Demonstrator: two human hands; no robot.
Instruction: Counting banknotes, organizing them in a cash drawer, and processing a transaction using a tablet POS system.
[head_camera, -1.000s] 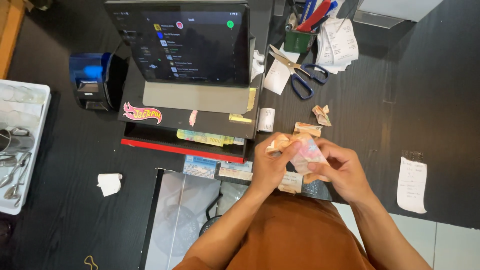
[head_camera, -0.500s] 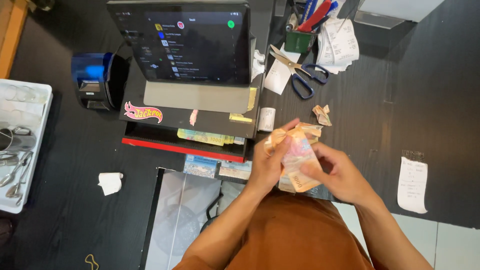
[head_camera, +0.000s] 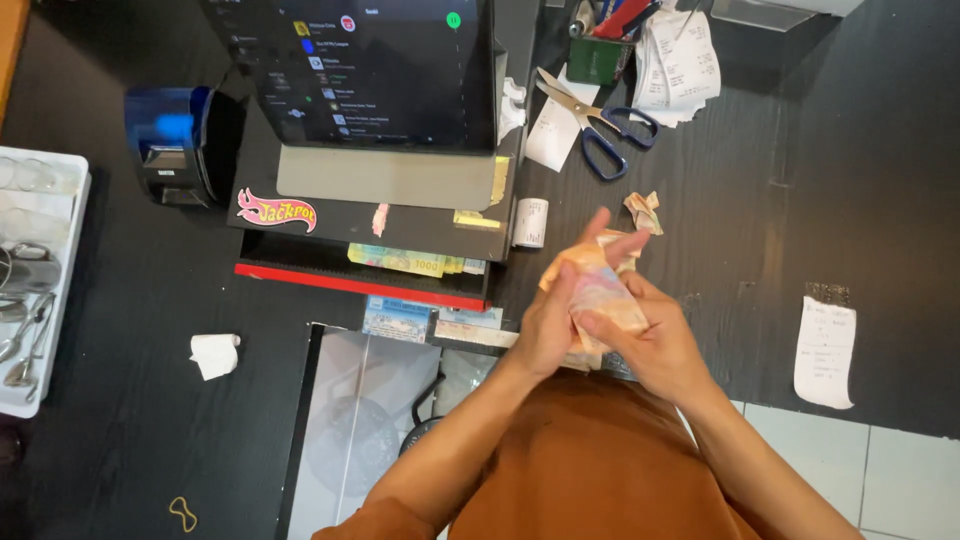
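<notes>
Two hands met over one small sheaf of banknotes (head_camera: 598, 292), and what had shifted within the last second was mainly their position: the bundle, which a second earlier sat a little further right and slightly nearer the body, had been drawn up toward the open cash drawer (head_camera: 362, 262), and the notes that had been fanned flatter between the palms now lay more gathered, pinkish paper folded over itself. I judged that the counting or sorting of the money was mid-way, the sheaf being squared up rather than laid down, since none of it had left the hands. The left hand (head_camera: 556, 318) came in from below with the wrist bent inward, its fingers curled narrowly around the near edge of the notes, one finger raised straight toward the drawer. The right hand (head_camera: 648, 340) lay across from the other side, palm turned in, its fingers closed over the top of the bundle and its thumb pressing the paper; both forearms rose from an orange-brown garment at the bottom of the view. The notes stood above the black counter (head_camera: 720, 230), just in front of the drawer's right corner and near a crumpled note (head_camera: 645, 210). Scissors (head_camera: 590, 125) and a receipt (head_camera: 826, 348) lay well apart, untouched.
</notes>
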